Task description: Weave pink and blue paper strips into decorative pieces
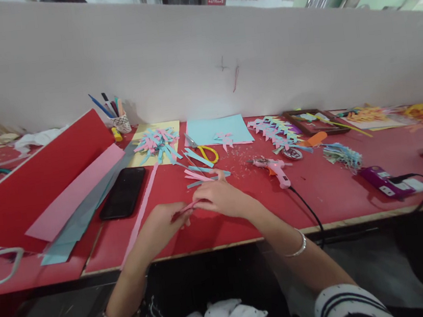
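Note:
A pink paper strip (189,207) is stretched between my hands above the front of the red table. My left hand (165,220) is closed on its left end, and my right hand (222,197) pinches the other end. Just beyond my right fingers lie loose pink strips (196,175) and blue strips (199,158). Yellow-handled scissors (210,154) rest behind these, their blades pointing away from me. To the right of my right hand is a pink glue gun (273,167) with a black cord. My fingertips partly hide the strip.
A black phone (123,192) and long pink and blue paper sheets (77,195) lie at left beside a red board (45,184). Curled paper pieces (159,143) sit on yellow paper. A purple power strip (386,182) is at right. A pale partition (184,59) stands behind.

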Tool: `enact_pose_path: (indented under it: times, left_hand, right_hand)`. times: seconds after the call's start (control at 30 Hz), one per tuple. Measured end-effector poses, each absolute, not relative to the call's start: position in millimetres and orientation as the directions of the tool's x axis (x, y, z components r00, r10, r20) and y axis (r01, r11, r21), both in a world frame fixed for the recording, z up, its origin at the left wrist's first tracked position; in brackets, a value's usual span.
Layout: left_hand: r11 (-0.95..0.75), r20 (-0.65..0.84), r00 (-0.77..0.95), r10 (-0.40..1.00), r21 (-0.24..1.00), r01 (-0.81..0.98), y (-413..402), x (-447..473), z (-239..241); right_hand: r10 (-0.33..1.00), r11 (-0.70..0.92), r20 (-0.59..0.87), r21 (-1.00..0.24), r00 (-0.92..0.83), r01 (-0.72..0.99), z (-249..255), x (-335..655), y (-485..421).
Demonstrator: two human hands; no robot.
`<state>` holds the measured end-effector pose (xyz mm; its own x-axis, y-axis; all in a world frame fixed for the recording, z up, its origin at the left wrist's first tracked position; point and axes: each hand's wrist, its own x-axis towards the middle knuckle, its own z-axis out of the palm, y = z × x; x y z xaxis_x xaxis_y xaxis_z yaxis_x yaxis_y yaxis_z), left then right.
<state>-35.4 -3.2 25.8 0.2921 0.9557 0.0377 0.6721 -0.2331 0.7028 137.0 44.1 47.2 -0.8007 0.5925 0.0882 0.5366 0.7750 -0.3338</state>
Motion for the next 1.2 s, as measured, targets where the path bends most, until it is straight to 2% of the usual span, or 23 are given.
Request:
enact_pose_path:
  times: [0.17, 0.33, 0.63, 0.97, 1.2]
  left_hand:
    - [-0.158, 0.081, 0.153, 0.985, 0.780, 0.605, -7, -44, 26]
    - [-0.089, 0.087, 0.029, 0.996, 0.846, 0.526, -8, -47, 28]
    - [-0.081, 0.022, 0.121, 0.992, 0.859, 0.506, -3, -39, 27]
    - [-0.007, -0.005, 0.023, 1.000, 0.871, 0.492, -5, -36, 32]
    - [0.054, -0.080, 0.043, 0.996, 0.901, 0.430, -3, -42, 36]
  right_hand:
    - [0.657, 0.686, 0.067, -0.468, -0.751, 0.557, 50, 147, 48]
    - [0.661, 0.651, 0.028, -0.518, -0.750, 0.555, 51, 156, 49]
    - [0.607, 0.698, 0.026, -0.496, -0.795, 0.517, 48, 149, 48]
    - [0.649, 0.642, 0.013, -0.547, -0.761, 0.538, 52, 152, 47]
    - [0.619, 0.661, -0.035, -0.516, -0.785, 0.544, 53, 157, 47]
